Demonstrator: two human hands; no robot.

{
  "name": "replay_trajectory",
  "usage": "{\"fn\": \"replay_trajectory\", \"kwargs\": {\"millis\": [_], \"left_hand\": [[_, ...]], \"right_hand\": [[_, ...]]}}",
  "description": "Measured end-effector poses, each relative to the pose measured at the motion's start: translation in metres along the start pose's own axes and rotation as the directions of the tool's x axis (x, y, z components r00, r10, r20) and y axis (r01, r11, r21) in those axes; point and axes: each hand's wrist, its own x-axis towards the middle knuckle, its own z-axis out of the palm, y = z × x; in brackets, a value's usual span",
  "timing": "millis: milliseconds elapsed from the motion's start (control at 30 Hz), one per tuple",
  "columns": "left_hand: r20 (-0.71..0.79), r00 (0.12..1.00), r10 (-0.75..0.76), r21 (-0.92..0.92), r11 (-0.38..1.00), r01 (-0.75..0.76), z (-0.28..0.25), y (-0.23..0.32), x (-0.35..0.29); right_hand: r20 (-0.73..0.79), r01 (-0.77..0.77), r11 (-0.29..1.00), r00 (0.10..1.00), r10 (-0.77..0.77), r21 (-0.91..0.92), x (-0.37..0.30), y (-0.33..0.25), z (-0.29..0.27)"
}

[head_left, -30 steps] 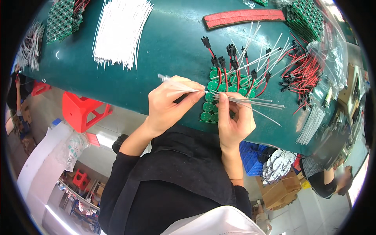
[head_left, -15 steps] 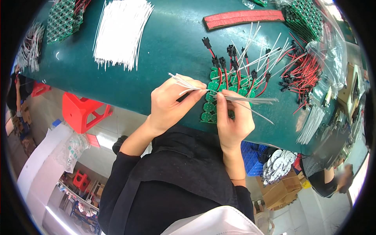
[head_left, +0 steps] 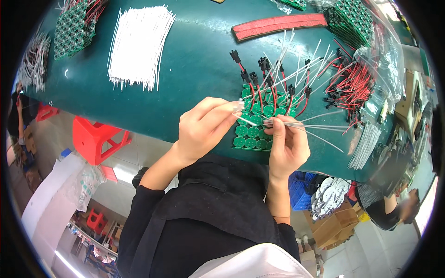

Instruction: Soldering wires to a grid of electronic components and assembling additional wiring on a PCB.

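Between thumb and fingers, my left hand (head_left: 204, 127) pinches some white wires, whose ends (head_left: 247, 120) poke out toward the right. Close by, my right hand (head_left: 288, 146) is closed on a small fan of grey wires (head_left: 320, 126) that spread to the right. Both hands hover over a green circuit board panel (head_left: 252, 131) made of rounded units in rows. Red-and-black wires with black connectors (head_left: 253, 78) rise from its far part, and loose pale wires (head_left: 306, 70) lean across its far right side.
A white wire pile (head_left: 139, 48) lies far left, near stacked green boards (head_left: 74, 30). A red padded strip (head_left: 280, 26) lies at the back. Red wires with connectors (head_left: 350, 83) and a grey wire bundle (head_left: 365, 146) lie right. A red stool (head_left: 95, 139) stands below the table.
My hands have moved apart, the right one shifting slightly right and down with the grey wires. The white wires in my left hand now point right. The view has shifted a little.
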Motion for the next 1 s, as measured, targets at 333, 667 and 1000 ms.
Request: {"fn": "replay_trajectory", "kwargs": {"millis": [333,667,1000], "left_hand": [[0.041,0.998,0.054,0.110,0.992,-0.058,0.002,0.005,0.004],[0.032,0.999,0.027,0.011,1.000,-0.027,0.000,0.009,0.006],[0.018,0.996,-0.082,-0.082,0.993,0.083,0.008,0.015,0.005]], "right_hand": [[0.065,0.142,0.980,0.989,-0.134,-0.142,0.003,0.002,0.004],[0.113,0.282,0.938,0.958,-0.264,-0.199,0.010,-0.002,0.006],[0.072,0.206,0.967,0.978,-0.197,-0.149,0.005,0.001,-0.002]]}}
